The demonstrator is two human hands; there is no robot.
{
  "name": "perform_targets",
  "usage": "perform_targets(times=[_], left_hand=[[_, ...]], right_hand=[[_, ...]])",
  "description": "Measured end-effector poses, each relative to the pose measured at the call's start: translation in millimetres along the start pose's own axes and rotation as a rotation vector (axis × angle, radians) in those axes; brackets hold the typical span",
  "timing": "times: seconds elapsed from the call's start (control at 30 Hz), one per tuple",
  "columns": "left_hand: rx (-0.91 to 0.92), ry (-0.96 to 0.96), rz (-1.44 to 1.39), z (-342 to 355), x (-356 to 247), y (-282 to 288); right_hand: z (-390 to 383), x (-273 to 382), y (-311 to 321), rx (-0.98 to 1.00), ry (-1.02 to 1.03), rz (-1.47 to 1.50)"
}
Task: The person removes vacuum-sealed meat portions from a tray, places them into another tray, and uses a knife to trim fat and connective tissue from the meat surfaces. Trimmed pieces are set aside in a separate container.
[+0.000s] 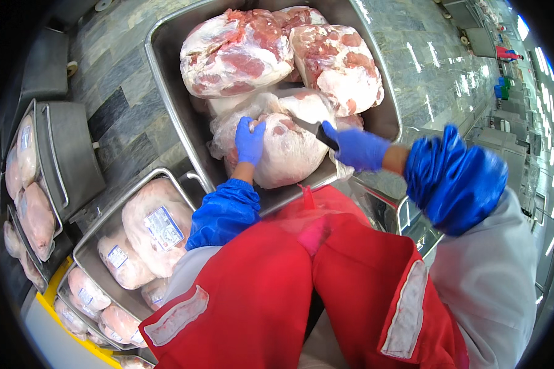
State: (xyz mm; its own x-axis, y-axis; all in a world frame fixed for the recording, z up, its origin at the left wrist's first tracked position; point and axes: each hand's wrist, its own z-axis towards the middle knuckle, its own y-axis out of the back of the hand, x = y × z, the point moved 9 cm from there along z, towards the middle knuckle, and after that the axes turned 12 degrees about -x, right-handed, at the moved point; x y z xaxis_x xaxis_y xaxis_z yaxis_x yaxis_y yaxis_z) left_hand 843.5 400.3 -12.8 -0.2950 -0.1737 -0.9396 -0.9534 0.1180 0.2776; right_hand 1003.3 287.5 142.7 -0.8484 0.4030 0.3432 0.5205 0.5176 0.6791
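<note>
A large wrapped piece of meat [292,154] lies at the near side of a deep steel tub [166,101], with clear plastic film [224,126] bunched at its left. My left hand [250,141], in a blue glove, is closed on the film at the meat's left side. My right hand [360,147], also gloved, grips a knife by its black handle [327,138]. The knife's blade [306,125] points left across the top of the wrapped piece. Whether its edge is under the film or on it, I cannot tell.
Behind lie unwrapped cuts of meat [237,55] and another cut [338,67] in the same tub. At lower left, a steel bin [83,243] holds wrapped, labelled meat [160,224]. More metal bins stand farther left. Grey tiled floor [120,67] surrounds the tub.
</note>
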Motion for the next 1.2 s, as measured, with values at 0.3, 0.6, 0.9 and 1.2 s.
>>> perform_targets(times=[0.3, 0.6, 0.9, 1.2], left_hand=[[0.41, 0.012, 0.388, 44, 3, -41], [0.631, -0.254, 0.368, 76, 10, -116], [0.516, -0.171, 0.383, 79, 11, -106], [0.48, -0.098, 0.395, 92, 55, -114]], right_hand=[[-30, 13, -25, -0.145, 0.022, -0.181], [-28, 2, -18, -0.112, -0.014, -0.142], [-16, 21, 30, 0.033, 0.025, -0.127], [-24, 2, -19, -0.182, -0.052, 0.017]])
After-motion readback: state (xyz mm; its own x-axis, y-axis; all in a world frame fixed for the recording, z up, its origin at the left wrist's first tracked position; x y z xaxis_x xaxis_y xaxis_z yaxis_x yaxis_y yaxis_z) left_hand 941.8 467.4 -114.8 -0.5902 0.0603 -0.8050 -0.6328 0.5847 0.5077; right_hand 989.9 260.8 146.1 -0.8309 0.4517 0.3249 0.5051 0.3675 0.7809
